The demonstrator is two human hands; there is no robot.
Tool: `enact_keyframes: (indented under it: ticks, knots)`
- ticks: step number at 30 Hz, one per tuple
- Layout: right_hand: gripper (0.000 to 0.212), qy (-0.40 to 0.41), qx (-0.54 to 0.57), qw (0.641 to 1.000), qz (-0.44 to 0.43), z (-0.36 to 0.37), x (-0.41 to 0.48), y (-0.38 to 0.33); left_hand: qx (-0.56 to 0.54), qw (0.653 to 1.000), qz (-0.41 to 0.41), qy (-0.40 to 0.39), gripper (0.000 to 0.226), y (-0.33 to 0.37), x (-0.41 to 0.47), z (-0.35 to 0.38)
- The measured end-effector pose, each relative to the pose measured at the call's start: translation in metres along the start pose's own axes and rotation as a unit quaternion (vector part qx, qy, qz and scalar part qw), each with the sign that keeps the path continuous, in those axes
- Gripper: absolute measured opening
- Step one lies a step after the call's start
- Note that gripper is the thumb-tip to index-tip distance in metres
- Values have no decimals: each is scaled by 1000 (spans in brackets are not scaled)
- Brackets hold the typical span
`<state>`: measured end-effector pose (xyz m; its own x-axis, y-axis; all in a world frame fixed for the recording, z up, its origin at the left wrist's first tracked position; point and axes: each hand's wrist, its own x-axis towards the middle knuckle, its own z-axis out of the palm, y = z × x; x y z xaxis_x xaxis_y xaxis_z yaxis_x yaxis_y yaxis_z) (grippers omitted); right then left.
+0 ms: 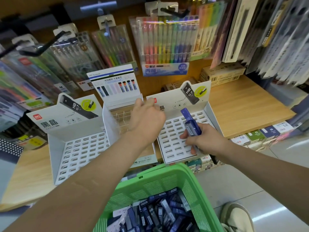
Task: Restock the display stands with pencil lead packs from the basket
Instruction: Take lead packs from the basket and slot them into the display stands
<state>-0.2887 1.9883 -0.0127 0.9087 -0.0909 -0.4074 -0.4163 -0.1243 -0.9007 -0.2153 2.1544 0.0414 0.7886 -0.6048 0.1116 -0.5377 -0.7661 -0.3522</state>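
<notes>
Pencil lead packs, slim flat cases of dark blue and clear plastic printed "HB", are bunched in the right hand. Its fingers and thumb curl round them, and one blue case sticks up above the rest. This hand holds them just over the slotted tray of the right white cardboard display stand, which sits at the front edge of the light wooden table. The stand's back card shows a black "HB 0.7" case and a yellow-green circle.

The left hand reaches over the gap between stands, knuckles up. Its fingers curl down at the top of that back card, and I cannot tell whether they pinch anything.

A matching left white display stand sits toward the table's front left. Between the two, further back, is a middle stand with clear dividers and a blue-striped card.

Below the table's front edge, a green slatted plastic basket holds a loose heap of lead cases, blue, black and clear, some marked "HB 0.7". Hanging packs of coloured pens line the wall behind the table's back edge.
</notes>
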Motion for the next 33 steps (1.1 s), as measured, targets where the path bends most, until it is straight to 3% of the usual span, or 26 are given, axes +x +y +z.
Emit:
enact_keyframes:
  ticks: [2, 4, 5, 7, 8, 9, 11, 14, 17, 20, 26, 33]
  knots:
    - [15, 16, -6, 1000, -15, 3, -1, -4, -18, 999, 12, 29, 25, -2, -10, -4]
    - [12, 29, -9, 999, -46, 8, -3, -13, -122, 984, -22, 124, 26, -16, -30, -8]
    - [11, 26, -8, 997, -66, 12, -5, -19, -205, 960, -76, 173, 23, -30, -44, -10]
    - [10, 4, -8, 994, -109, 25, -10, -33, -359, 871, -228, 245, 24, -64, -72, -9]
    - [11, -13, -12, 992, -127, 35, -14, -39, -398, 828, -307, 250, 26, -83, -82, -2]
    - [12, -34, -19, 989, -141, 46, -18, -44, -403, 809, -365, 224, 27, -98, -90, 8]
    - [13, -82, -41, 984, -155, 67, -24, -49, -369, 837, -388, 111, 29, -118, -99, 34]
    - [15, -133, -70, 977, -152, 88, -28, -46, -369, 870, -325, -12, 30, -124, -102, 70]
    - [22, -147, -90, 975, -143, 97, -26, -40, -352, 884, -306, 27, 31, -128, -95, 85]
    - [25, -144, -178, 958, -173, 104, -26, -38, -354, 885, -291, 83, 24, -128, -91, 90]
    - [25, -229, -418, 828, -295, 160, -31, -43, -331, 907, -250, 72, 20, -134, -92, 94]
    - [24, -191, -549, 766, -275, 211, -23, -30, -350, 903, -231, 90, 19, -148, -103, 82]
